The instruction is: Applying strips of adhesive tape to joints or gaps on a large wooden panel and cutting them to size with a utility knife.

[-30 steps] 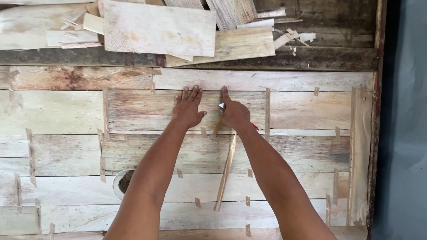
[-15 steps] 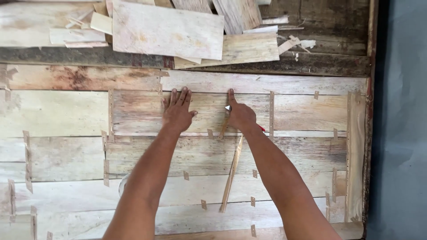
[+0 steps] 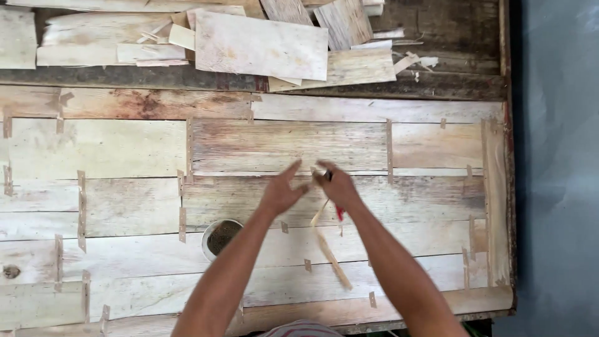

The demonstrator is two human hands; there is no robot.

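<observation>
Both hands meet above the patched veneer sheet (image 3: 281, 146) on the counter (image 3: 449, 87). The left hand (image 3: 282, 190) is spread, fingers loose, grasping nothing. The right hand (image 3: 337, 187) pinches a thin wood strip (image 3: 329, 249) and a small red-handled tool (image 3: 339, 213). The strip looks light, flexible and brittle; it is best held near its end. A small white cup (image 3: 219, 236) beside the left forearm holds dark contents.
</observation>
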